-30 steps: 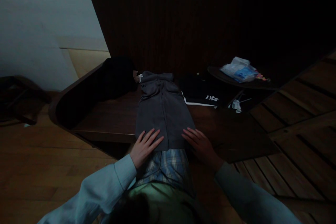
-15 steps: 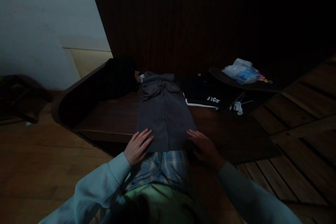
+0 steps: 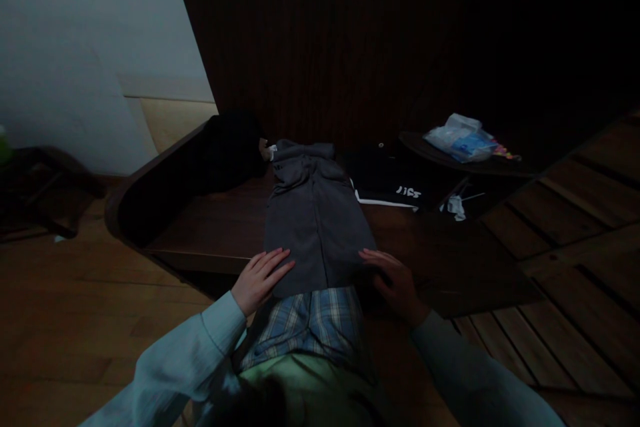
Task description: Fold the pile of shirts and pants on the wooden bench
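Note:
A dark grey garment [image 3: 320, 227] lies stretched lengthwise on a dark wooden bench, its far end bunched and folded over. A lengthwise line runs down its middle, rather like a pair of trousers. My left hand [image 3: 260, 277] rests flat on its near left corner, fingers outstretched. At the near right edge, my right hand [image 3: 393, 280] touches the cloth with its fingertips, fingers extended; shadow partly hides its thumb. The near edge of the garment reaches over the front of the bench, close to my blue plaid clothing [image 3: 313, 320].
The bench [image 3: 215, 220] has a raised, curved left side. Black cloth [image 3: 225, 153] is heaped at its back left. A folded black garment with white lettering [image 3: 385, 177] lies right of the grey one. A plastic packet [image 3: 463, 139] sits on a small shelf. Wooden slats [image 3: 575, 320] are at right.
The view has shifted slightly. My right thumb area has moved a little at the garment's edge; my left hand stays flat on the cloth. The garment lies much as before.

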The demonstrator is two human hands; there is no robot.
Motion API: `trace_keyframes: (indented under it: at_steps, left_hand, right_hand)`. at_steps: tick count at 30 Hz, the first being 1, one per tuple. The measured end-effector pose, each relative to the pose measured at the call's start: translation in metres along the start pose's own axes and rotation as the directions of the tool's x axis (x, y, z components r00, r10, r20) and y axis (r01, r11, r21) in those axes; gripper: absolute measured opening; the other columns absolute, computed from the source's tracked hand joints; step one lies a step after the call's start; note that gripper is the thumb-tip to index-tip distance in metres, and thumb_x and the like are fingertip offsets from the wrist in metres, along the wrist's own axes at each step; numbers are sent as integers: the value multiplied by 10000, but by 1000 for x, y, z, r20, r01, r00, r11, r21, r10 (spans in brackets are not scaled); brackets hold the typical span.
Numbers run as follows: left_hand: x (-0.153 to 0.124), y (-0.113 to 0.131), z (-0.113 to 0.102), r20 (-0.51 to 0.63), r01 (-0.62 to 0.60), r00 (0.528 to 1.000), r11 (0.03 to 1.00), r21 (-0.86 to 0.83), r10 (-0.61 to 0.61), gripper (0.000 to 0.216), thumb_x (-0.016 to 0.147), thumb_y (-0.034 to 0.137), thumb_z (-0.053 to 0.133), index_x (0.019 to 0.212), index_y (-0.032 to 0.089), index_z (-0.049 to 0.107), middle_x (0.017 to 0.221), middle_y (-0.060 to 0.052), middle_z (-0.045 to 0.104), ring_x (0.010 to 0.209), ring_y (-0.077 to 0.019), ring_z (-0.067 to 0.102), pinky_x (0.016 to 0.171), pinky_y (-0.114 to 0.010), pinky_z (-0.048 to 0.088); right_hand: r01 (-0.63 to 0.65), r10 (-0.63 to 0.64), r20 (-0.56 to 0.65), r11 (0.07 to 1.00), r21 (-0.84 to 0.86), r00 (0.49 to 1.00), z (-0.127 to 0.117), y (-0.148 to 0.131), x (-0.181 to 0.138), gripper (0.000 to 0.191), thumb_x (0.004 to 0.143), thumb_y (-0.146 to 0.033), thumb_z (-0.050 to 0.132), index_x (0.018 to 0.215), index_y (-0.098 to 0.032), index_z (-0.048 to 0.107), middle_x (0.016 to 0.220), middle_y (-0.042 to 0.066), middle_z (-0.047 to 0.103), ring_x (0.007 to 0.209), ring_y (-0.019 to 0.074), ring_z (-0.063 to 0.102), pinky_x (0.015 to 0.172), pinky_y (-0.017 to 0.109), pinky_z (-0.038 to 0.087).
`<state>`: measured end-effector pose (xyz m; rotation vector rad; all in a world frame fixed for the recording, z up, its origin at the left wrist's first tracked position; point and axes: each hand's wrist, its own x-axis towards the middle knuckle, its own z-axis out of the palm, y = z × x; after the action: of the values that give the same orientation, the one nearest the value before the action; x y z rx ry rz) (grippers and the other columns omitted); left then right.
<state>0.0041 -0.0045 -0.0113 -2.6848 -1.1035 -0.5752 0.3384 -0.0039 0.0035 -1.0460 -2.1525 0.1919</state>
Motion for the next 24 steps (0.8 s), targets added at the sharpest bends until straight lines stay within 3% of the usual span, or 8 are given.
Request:
trace_keyframes:
  at_steps: [4, 8, 12, 17, 20, 22, 24]
  left_hand:
    - [4, 1, -8, -50, 15, 999, 994, -112, -21, 423, 831, 150, 326, 1230, 171, 463, 1214, -113, 542, 1177, -216, 422, 962, -385, 304]
    - [4, 5, -29, -102, -69, 994, 941, -332, 36, 343, 865, 229, 293, 1134, 178, 500, 1102, -104, 610, 1087, -189, 505, 951, -377, 332]
    - [5, 18, -66, -143, -167, 984, 816, -554, 105, 281, 860, 273, 332, 1053, 167, 506, 964, -119, 649, 942, -192, 581, 833, -337, 434]
    - [2, 37, -108, -196, -217, 974, 728, -650, 115, 296, 879, 312, 310, 1009, 160, 528, 783, -106, 659, 751, -189, 613, 705, -312, 480]
    - [-5, 40, -121, -215, -161, 976, 733, -660, 21, 280, 870, 317, 339, 945, 165, 562, 721, -87, 651, 697, -186, 611, 677, -303, 487]
    - [-5, 37, -123, -199, -32, 970, 742, -669, -138, 247, 850, 318, 397, 856, 172, 596, 698, -66, 648, 673, -177, 607, 643, -276, 485]
    - [6, 30, -120, -132, 147, 932, 683, -716, -339, 253, 828, 349, 445, 795, 168, 619, 697, -48, 648, 660, -167, 600, 609, -249, 476]
  right_hand:
    - [85, -82, 69, 995, -52, 994, -6, 2, -3, 359, 738, -96, 431, 1064, -217, 521, 1130, 73, 607, 1095, 205, 529, 913, 443, 424]
    - [175, -166, 151, 983, -50, 975, -29, -7, -7, 434, 749, -79, 392, 1151, -213, 487, 1102, 77, 621, 1044, 185, 561, 905, 411, 430]
    - [158, -171, 257, 985, 71, 951, -64, -38, -7, 342, 789, -167, 436, 1117, -212, 524, 1026, 70, 652, 965, 171, 594, 839, 328, 472]
    - [95, -144, 347, 983, 156, 927, -103, -85, 1, 263, 814, -257, 483, 1053, -236, 593, 924, 64, 678, 889, 170, 620, 761, 273, 497]
    - [39, -127, 396, 974, 221, 909, -115, -97, 8, 237, 820, -299, 485, 1006, -236, 618, 877, 68, 680, 851, 171, 627, 736, 267, 497]
    - [-32, -72, 422, 972, 235, 904, -117, -93, 17, 224, 825, -316, 480, 955, -219, 634, 849, 67, 678, 804, 165, 630, 709, 258, 494]
    - [-110, 9, 414, 970, 219, 910, -114, -81, 33, 221, 817, -332, 493, 899, -192, 643, 805, 57, 675, 730, 155, 626, 673, 250, 490]
